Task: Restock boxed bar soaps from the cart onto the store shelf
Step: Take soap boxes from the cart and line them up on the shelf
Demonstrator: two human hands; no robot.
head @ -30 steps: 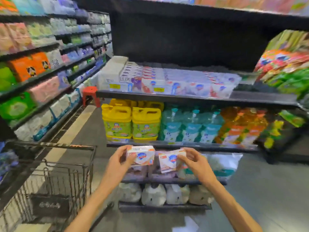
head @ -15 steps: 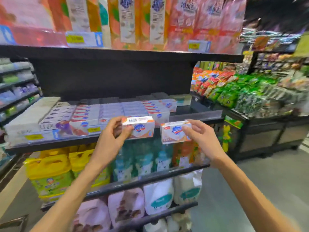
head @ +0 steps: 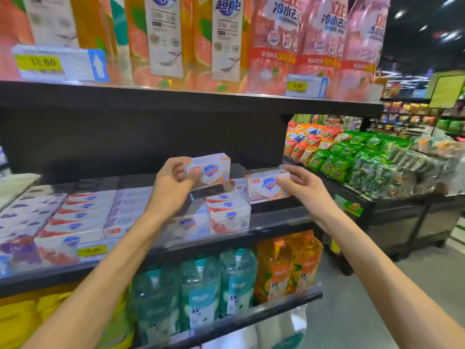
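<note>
Two boxed soaps are up at shelf height. One soap box (head: 210,170) is gripped by the left hand (head: 173,183), thumb across its printed front and fingers curled round its left end; it is held in the air, above the stacked soap boxes (head: 227,215) and clear of them. A second soap box (head: 266,187) is held by the right hand (head: 303,188), fingers along its top and right end, thumb pressed to the lower front. This second box is carried low at the right end of the soap shelf (head: 276,217), just beside the stacked boxes; whether its underside touches the shelf cannot be told.

Both boxes are white with a blue shield mark and are turned label-forward. To the left, the shelf is filled with further rows of boxed soaps (head: 75,217), blurred, with a yellow price tag (head: 91,250) on the rail.

Above, tall orange and pink refill pouches (head: 221,39) are lined up on the upper shelf. Below, teal bottles (head: 198,293) and orange bottles (head: 286,270) are seen standing. Off to the right, bagged snacks (head: 352,157) are piled on a low display.
</note>
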